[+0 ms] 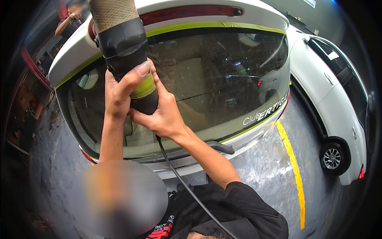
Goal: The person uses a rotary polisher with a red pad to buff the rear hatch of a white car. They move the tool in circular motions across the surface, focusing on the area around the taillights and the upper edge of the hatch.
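Both my hands are wrapped around a thick black corded power tool (122, 42), held up in front of a car's rear window. The tool has a tan textured upper section and a yellow-green tape band near its lower end. My left hand (122, 89) grips the left side, its thumb laid across the front. My right hand (165, 115) closes around the right side and lower end. From below the tool, a black cord (175, 172) runs down past my right arm. The tool's top end lies outside the picture, so its working head is hidden.
The dusty rear window (215, 79) belongs to a white car, with yellow-green masking tape (191, 27) along its upper edge. A rear wiper (217, 147) crosses its bottom. Another white car (336, 95) stands right, beyond a yellow floor line (292, 167). A person (71, 22) is at far left.
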`<move>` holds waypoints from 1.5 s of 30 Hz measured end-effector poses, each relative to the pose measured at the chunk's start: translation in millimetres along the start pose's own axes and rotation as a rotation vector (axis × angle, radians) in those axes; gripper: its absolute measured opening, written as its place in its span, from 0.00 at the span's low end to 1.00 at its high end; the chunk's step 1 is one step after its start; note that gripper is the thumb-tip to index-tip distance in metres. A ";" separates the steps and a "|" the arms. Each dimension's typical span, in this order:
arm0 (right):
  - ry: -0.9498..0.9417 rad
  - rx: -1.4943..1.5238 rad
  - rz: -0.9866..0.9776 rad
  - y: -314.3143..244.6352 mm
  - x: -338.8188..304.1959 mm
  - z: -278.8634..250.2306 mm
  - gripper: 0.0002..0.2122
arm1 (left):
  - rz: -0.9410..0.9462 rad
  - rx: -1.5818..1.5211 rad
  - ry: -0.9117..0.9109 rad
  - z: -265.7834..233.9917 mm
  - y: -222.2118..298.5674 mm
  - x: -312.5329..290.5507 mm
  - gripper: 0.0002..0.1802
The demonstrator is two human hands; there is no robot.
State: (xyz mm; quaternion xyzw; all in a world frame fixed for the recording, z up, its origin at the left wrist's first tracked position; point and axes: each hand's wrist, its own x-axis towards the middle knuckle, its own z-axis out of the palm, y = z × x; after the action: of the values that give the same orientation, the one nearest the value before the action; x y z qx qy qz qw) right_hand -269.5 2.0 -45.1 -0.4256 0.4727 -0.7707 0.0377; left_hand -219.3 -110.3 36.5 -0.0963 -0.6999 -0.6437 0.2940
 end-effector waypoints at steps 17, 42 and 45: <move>0.182 0.069 -0.057 -38.1 30.3 -149.5 0.12 | 0.141 0.115 -0.254 165.1 -23.7 123.1 0.26; -0.189 -0.214 -0.080 -1.6 22.3 16.4 0.37 | 0.108 -0.128 0.029 -34.8 -0.9 -6.4 0.43; -0.236 0.017 0.093 -0.5 28.3 10.7 0.33 | 0.158 -0.232 0.018 -39.9 -6.5 -9.3 0.44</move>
State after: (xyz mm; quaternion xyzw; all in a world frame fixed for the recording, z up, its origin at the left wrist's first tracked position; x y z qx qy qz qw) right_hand -279.8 -18.2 -25.0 -0.4906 0.4775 -0.7168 0.1325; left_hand -203.7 -147.2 25.9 -0.1786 -0.6085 -0.6960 0.3368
